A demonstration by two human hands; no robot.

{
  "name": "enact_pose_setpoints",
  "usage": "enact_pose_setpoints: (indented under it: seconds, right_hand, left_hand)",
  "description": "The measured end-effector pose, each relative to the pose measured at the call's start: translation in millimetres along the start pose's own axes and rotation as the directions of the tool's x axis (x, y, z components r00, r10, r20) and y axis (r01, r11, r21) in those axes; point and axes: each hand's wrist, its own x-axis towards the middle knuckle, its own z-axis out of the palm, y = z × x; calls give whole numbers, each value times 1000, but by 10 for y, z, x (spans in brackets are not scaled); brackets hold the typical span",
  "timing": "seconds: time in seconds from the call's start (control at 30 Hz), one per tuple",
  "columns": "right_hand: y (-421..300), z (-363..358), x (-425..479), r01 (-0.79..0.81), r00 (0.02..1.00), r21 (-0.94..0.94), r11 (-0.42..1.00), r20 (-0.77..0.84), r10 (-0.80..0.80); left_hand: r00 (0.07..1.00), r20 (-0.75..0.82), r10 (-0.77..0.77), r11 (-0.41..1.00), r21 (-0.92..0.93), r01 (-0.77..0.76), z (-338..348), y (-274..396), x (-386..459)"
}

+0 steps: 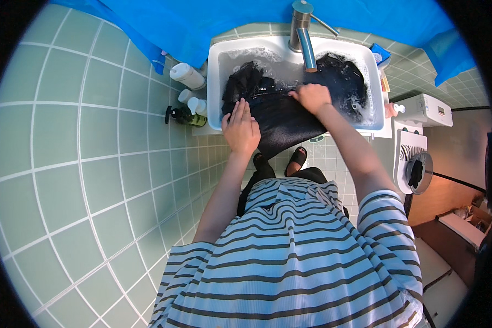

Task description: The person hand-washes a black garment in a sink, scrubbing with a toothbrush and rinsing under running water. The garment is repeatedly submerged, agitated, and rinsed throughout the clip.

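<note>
A soaked black garment [289,123] lies across the front of a white basin [214,78] and hangs over its front rim. My left hand [242,129] rests palm down on the garment's left part, fingers stretched out. Near the basin's middle, my right hand [315,98] is curled around a fold of the same cloth, thumb pointing left. More black fabric [338,78] floats in cloudy, soapy water to the right. Another bunched dark part [244,80] rises from the water at the left; whether these pieces join is hidden.
A metal faucet [305,39] overhangs the basin. Left of it stand a white container [187,76] and a green pump bottle [190,117]. On the right are a pinkish bottle [391,110] and a toilet [412,164] with a clear bowl [425,172] on its lid. Blue sheeting [250,24] hangs behind.
</note>
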Motion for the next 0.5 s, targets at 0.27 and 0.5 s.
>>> enact_pose_setpoints:
  seconds: [0.27, 0.5]
  right_hand:
    - [883, 75, -129, -452, 887, 220, 864, 8, 462]
    - [1050, 154, 66, -479, 867, 454, 752, 112, 485]
  left_hand:
    - [1000, 2, 1, 999, -40, -1, 3, -15, -11]
    - [995, -59, 75, 995, -64, -78, -53, -1, -14]
